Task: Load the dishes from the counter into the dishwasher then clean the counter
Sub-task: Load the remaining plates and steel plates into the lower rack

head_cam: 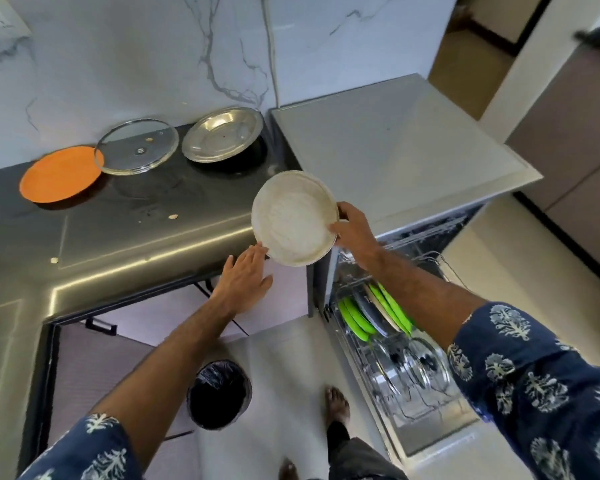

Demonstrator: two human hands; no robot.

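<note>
Fingers: right hand pinches the right rim of the white plate, thumb on the face side, other fingers behind it; left hand has straight, loosely spread fingers, tips touching the plate's lower-left rim.
Plate position: held in the air off the counter edge, tilted with its face toward the camera, between the counter and the dishwasher.
Key relation: lower rack lies below and right of the plate, on the right hand's side; that hand is nearer and already carries the load, so the drop-in looks like its job.
Rack state: green plates stand on edge at the near end, a glass lid further along; the plate likely has to turn edge-down to fit a slot.
Left on counter: orange plate, glass lid overlapping its rim, steel plate near the wall.
Surface: dark glossy counter with scattered crumbs, not yet wiped.
Room: marble-look wall behind, pale floor tiles, black-lined bin on the floor below the hands.
Progress: judged partway, three items still to load.
</note>
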